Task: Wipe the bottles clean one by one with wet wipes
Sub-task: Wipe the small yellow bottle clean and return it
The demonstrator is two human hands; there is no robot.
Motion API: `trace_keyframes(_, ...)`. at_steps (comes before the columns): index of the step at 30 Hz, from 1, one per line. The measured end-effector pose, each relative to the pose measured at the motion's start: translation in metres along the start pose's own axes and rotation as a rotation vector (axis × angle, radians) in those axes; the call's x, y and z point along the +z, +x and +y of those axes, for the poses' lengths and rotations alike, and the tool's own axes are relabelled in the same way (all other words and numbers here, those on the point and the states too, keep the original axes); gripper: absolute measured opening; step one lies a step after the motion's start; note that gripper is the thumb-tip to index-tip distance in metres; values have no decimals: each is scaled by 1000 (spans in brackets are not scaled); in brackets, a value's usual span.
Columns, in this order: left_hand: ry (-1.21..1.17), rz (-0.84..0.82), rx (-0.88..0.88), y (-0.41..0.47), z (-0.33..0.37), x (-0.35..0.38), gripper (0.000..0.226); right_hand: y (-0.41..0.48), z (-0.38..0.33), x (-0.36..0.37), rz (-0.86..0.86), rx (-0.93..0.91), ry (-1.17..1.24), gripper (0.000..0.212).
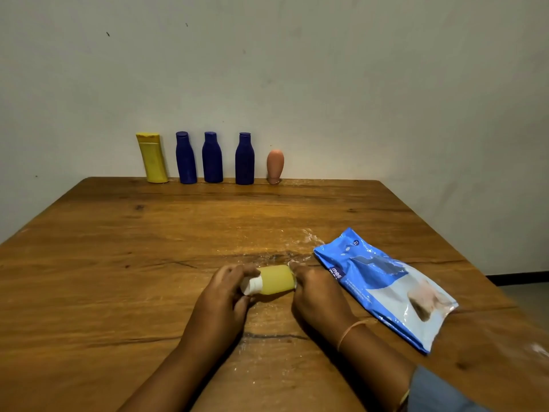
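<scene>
Two grips, left hand (225, 289) and right hand (316, 292), clamp yellow bottle (276, 282), base hidden.

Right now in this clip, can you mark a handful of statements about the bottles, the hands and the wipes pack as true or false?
1. Three blue bottles stand at the far edge of the table. True.
2. The wet wipes pack lies left of the hands. False: it lies to their right.
3. The left hand and right hand both hold the small yellow bottle, which lies on its side. True.
4. That bottle's cap is blue. False: it is white.
5. The tall yellow bottle stands at the right end of the row. False: it is at the left end; the pink bottle is at the right.
</scene>
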State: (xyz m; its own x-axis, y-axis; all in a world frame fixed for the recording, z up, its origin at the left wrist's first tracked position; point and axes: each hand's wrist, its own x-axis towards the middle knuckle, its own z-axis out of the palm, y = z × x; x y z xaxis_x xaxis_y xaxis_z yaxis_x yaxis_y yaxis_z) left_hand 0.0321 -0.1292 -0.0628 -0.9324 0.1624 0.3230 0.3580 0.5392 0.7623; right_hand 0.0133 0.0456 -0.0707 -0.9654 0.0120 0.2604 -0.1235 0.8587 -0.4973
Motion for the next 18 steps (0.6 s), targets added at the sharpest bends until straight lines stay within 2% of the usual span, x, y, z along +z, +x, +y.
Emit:
trace_keyframes(2, 3, 24, -29, 0, -2, 0, 37, -8, -14, 2, 36, -45, 48, 43)
trace_keyframes(4, -3, 30, -83, 0, -3, 0, 29, -20, -37, 6, 45, -181, 61, 48)
trace_keyframes(7, -101, 10, -152, 1, -1, -1, 24, -31, -54, 17, 54, -420, -31, 53)
trace_keyframes(9, -153, 1, -170, 1, 0, 0, 21, -30, -45, 19, 48, -469, -84, 52)
trace_keyframes(14, -211, 9, -241, 4, -4, 5, 8, -13, -24, 15, 144, -352, -66, 49)
trace_keyframes(16, -230, 16, -273, 6, -4, 5, 2, -4, -19, 17, 162, -247, -17, 51)
trace_keyframes(18, -259, 43, -297, 6, -6, 6, 12, 4, -13, 14, 150, -85, 62, 49)
